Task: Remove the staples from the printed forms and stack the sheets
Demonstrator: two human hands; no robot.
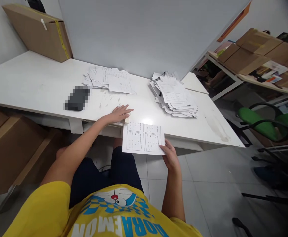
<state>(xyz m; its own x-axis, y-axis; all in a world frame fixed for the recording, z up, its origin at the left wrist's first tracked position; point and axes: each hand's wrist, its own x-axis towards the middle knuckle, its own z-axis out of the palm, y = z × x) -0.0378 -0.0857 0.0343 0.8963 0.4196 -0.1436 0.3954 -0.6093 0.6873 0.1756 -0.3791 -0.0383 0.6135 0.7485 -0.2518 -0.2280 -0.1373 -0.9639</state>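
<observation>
My right hand (pixel 170 156) holds a printed sheet (pixel 143 138) by its near right corner; the sheet shows four grids and juts out over the front edge of the white table (pixel 35 85). My left hand (pixel 119 114) lies flat on the table with fingers spread, touching a small pale object (pixel 126 120) by the sheet's far left corner. Two heaps of printed papers lie further back: a flatter one (pixel 109 79) at the centre and a thicker, messier one (pixel 174 96) to the right.
A blurred dark object (pixel 77 98) lies on the table left of my hand. A cardboard box (pixel 39 31) leans on the wall at the back left, more boxes (pixel 8 148) stand under the table. Green chairs (pixel 272 126) and cluttered shelves (pixel 257 56) fill the right.
</observation>
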